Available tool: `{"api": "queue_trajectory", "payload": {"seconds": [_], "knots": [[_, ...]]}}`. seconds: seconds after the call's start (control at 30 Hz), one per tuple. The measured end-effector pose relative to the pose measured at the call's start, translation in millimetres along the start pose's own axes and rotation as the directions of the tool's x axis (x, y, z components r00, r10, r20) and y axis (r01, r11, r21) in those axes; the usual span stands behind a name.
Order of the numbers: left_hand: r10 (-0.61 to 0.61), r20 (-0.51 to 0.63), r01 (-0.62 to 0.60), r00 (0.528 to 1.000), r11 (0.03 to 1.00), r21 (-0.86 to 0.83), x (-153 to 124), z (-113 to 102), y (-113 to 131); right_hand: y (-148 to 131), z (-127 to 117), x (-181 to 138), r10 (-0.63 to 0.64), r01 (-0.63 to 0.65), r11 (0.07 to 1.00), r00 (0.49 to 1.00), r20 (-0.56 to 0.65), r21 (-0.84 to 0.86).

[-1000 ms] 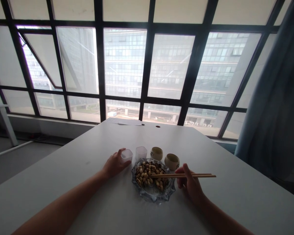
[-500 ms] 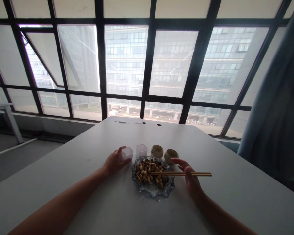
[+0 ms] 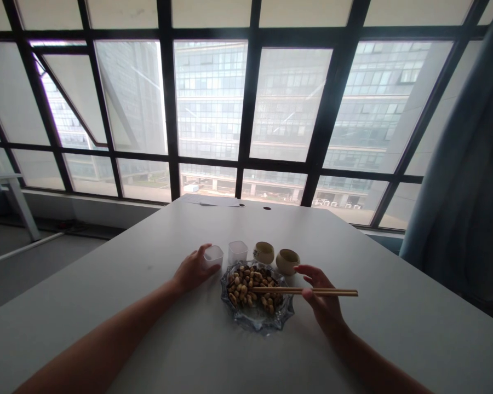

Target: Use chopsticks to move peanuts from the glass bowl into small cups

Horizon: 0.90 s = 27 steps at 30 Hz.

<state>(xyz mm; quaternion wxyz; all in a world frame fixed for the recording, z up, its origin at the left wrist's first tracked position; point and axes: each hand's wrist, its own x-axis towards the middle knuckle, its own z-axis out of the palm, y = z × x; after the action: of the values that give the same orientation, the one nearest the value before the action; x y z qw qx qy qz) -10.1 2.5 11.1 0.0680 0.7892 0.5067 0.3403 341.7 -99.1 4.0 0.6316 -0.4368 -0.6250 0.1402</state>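
Note:
My left hand (image 3: 195, 269) has its thumb and fingers around the near-left side of a small translucent plastic cup (image 3: 213, 256). A pair of wooden chopsticks (image 3: 340, 293) lies level in my right hand (image 3: 321, 298), passing between thumb and fingers, with the index finger stretched toward a tan cup. The chopstick tips reach into the peanuts (image 3: 242, 287), which are heaped in a scalloped glass bowl (image 3: 259, 324) between both hands. Whether the tips pinch a peanut I cannot tell.
Behind the bowl stand a second translucent cup (image 3: 238, 252) and two tan ceramic cups, one (image 3: 263, 252) with dark writing and one (image 3: 288, 261) near my right fingers. White sheets (image 3: 219, 201) lie at the far end of the white table (image 3: 156, 328).
My right hand has shifted slightly right, the chopsticks with it, and its thumb has moved left along them. The index finger has drawn back from the tan cup. My left hand stays put.

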Motion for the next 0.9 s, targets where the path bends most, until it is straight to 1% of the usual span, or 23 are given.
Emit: {"api": "queue_trajectory", "payload": {"seconds": [0.3,0.5,0.63,0.8,0.9], "knots": [[-0.012,0.012,0.012,1.0,1.0,-0.003,0,0,-1,-9,6,-3,-0.073,0.073,0.997,0.997,0.023,-0.007],[-0.019,0.009,0.019,1.0,1.0,-0.003,-1,0,1,-19,8,-3,-0.072,0.072,0.997,0.996,0.043,-0.002],[-0.013,0.002,0.013,1.0,1.0,0.005,-1,-1,1,-24,9,-4,-0.024,0.022,0.999,0.998,0.064,0.026],[-0.011,0.008,0.011,1.0,1.0,0.012,-1,-1,1,-27,12,-6,0.12,-0.127,0.988,0.989,0.092,0.084],[-0.013,0.011,0.013,1.0,1.0,0.007,-1,-2,1,-29,14,-6,0.121,-0.125,0.991,0.99,0.074,0.054]]}}
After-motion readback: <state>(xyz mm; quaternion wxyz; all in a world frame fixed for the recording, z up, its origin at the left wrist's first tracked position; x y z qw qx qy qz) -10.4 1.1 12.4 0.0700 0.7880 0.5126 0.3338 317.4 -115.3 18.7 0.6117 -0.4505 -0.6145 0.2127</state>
